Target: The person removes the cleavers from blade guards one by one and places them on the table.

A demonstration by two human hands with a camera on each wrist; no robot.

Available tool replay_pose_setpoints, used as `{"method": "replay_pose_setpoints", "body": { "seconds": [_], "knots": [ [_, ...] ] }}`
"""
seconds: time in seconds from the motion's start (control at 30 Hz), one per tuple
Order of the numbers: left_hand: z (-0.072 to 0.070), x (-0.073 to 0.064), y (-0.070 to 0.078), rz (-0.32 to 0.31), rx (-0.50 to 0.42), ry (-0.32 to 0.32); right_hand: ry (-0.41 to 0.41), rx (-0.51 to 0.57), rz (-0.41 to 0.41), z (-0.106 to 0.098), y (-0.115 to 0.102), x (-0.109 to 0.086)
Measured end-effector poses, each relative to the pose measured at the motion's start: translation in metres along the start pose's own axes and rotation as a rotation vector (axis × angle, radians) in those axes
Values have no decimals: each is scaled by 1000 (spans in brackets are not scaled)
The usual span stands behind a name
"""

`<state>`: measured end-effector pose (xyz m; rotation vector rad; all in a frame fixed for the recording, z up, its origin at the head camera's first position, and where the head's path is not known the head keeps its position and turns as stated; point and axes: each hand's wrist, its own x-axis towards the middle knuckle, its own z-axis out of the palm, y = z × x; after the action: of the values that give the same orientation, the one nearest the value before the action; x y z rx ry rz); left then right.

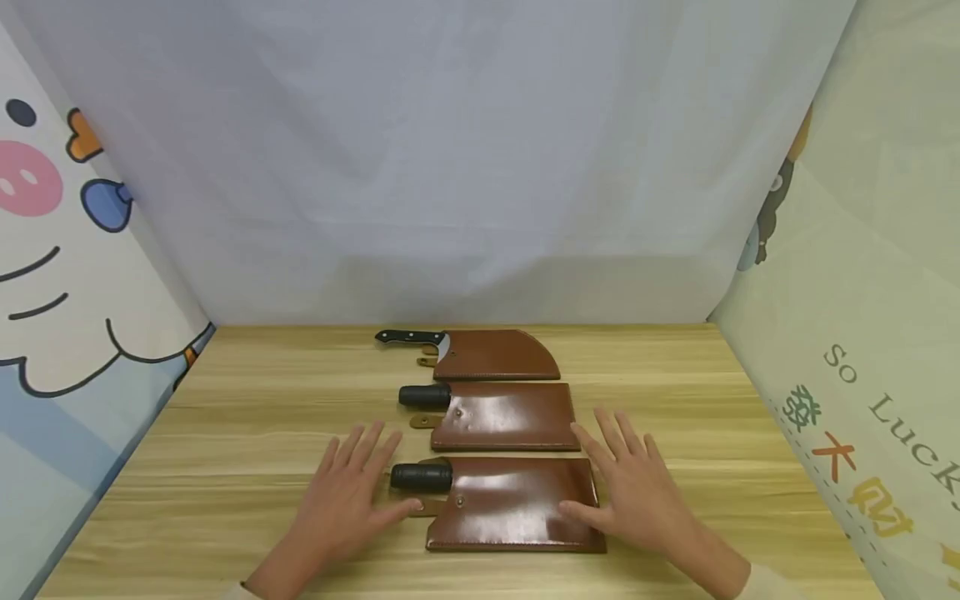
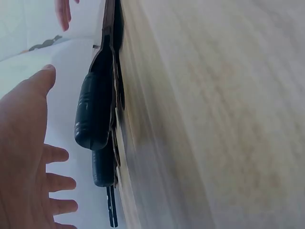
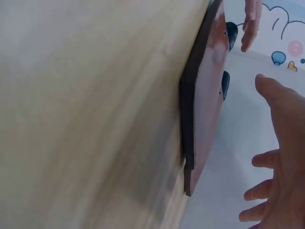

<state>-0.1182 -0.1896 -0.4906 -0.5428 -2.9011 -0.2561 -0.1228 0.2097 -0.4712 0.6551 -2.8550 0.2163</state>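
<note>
Hovering near 3 brown-sheathed cleavers [image 1: 510,417], handles leftward on wood-grain table [image 1: 225,433]: left hand [image 1: 345,492], right hand [image 1: 637,492], fingers of both spread, uncurled.

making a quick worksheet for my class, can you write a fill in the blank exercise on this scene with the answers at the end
1. The number of brown sheaths lying on the table is ____.
2. In the head view, the black handles all point toward the picture's ____ side.
3. In that view, the right-hand edge of the farthest sheath is not straight but ____.
4. The left hand and right hand are each holding ____.

Missing words: three; left; curved; nothing
</note>
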Motion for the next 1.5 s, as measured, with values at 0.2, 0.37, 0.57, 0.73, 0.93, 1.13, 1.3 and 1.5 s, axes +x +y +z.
{"method": "replay_pose_setpoints", "body": {
  "seconds": [0.2, 0.37, 0.57, 0.73, 0.93, 1.13, 1.3, 1.5],
  "knots": [
    [4, 3, 4, 71, -36, -23, -22, 40, -47, 4, -5, -7],
    [7, 9, 4, 163, -98, -33, -65, 39, -78, 9, -3, -10],
    [8, 16, 1, 205, -144, -94, -136, 80, -102, 13, 1, -10],
    [9, 22, -1, 225, -186, -128, -202, 145, -104, 16, 4, -11],
    [13, 24, -2, 260, -203, -129, -265, 214, -109, 20, 5, -12],
    [17, 24, 1, 262, -226, -116, -317, 234, -116, 21, 7, -13],
    [23, 24, 6, 250, -272, -107, -322, 231, -119, 20, 8, -12],
    [30, 26, 10, 250, -312, -114, -304, 214, -129, 22, 11, -12]
  ]
}}
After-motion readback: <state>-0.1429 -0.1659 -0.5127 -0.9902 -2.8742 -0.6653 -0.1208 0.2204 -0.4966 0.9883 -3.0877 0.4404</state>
